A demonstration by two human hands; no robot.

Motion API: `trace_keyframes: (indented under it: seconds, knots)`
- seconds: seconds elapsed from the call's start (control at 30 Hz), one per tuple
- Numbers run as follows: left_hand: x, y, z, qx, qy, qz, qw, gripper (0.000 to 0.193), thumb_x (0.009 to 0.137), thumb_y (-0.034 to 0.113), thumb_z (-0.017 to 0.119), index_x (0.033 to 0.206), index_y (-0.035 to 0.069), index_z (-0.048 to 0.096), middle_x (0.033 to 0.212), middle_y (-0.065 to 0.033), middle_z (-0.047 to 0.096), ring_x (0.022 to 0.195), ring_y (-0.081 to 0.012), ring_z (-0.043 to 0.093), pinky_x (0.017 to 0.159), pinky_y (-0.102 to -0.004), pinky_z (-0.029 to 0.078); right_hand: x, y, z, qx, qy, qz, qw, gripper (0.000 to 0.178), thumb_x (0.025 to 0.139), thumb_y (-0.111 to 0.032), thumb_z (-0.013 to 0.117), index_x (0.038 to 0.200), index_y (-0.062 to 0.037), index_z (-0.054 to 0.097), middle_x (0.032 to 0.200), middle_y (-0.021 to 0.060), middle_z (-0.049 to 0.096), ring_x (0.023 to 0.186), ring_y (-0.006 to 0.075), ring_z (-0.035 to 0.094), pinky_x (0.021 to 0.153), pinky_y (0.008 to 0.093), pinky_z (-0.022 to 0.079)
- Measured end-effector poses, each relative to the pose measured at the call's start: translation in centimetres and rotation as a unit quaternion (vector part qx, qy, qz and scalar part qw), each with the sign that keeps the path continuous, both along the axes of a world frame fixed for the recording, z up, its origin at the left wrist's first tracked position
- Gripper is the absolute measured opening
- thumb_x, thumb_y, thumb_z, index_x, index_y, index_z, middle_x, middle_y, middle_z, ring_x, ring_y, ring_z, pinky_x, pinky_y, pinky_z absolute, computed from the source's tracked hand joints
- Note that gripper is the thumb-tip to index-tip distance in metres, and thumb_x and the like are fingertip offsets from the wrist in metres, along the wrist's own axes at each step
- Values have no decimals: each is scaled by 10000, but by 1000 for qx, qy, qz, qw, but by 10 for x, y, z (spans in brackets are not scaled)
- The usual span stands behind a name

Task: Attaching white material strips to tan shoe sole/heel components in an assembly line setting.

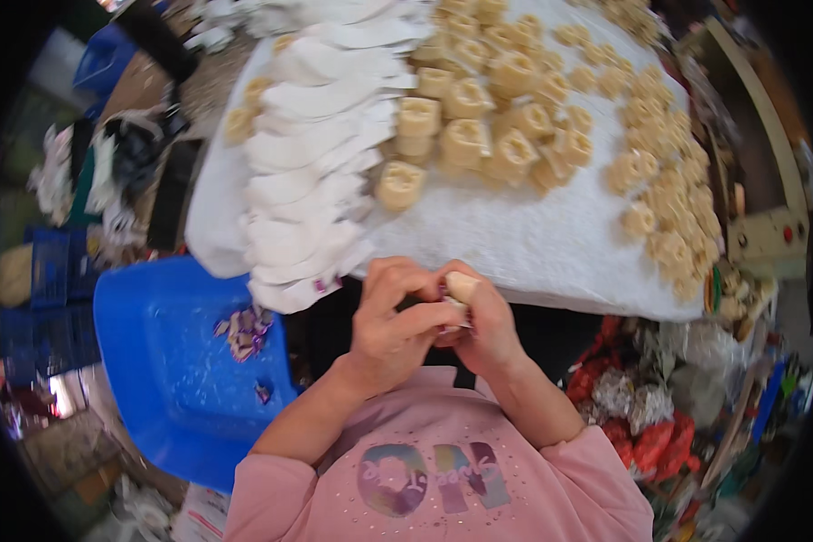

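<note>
Close together at the table's near edge, both my hands are closed around a small cream-coloured piece [462, 286] with bits of purple at its edge. My left hand [390, 318] pinches it from one side, fingers bent. From the other side my right hand [490, 332] grips it, the thumb along it; my fingers cover most of the piece. Just beyond my left hand, a long overlapping row of white curved sheet pieces [312, 158] runs up the table, with purple marks at its near end. Stacks of cream ring-like pieces [465, 144] stand beside that row.
A white cloth [515, 230] covers the table. More cream pieces [673, 194] are heaped along its right edge. A blue plastic tub [144, 388] at my left holds purple-and-beige scraps [247, 334]. Red and clear plastic bags [664, 443] lie at the lower right.
</note>
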State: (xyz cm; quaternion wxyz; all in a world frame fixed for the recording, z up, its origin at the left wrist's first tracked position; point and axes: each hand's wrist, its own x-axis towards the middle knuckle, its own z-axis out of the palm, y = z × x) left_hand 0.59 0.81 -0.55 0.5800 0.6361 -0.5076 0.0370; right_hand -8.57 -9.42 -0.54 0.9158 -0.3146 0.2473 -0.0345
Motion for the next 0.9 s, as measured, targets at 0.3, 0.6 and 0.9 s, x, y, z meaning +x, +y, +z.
trace_keyframes:
  seconds: [0.3, 0.6, 0.9]
  knots:
    - [20, 90, 0, 57, 159, 205, 964, 152, 731, -50, 656, 845, 43, 620, 880, -92, 571, 793, -219, 536, 681, -314, 444, 41, 5, 5, -589, -160, 45, 791, 197, 871, -148, 596, 1033, -40, 569, 826, 71, 544, 640, 144, 481, 548, 275, 408]
    - [51, 184, -42, 319, -101, 452, 827, 129, 848, 43, 568, 956, 33, 638, 868, -128, 580, 832, -258, 554, 740, -341, 448, 70, 15, 2, -763, -197, 52, 613, 315, 641, 9, 690, 938, -52, 605, 987, 80, 535, 900, 283, 462, 763, 379, 386]
    - [25, 131, -53, -25, 634, 166, 755, 164, 913, 197, 550, 887, 42, 599, 786, -68, 607, 678, -153, 559, 571, -260, 421, 79, 31, 3, -816, -201, 109, 531, 281, 645, -1, 643, 915, -73, 623, 1010, 55, 529, 948, 257, 469, 802, 404, 332]
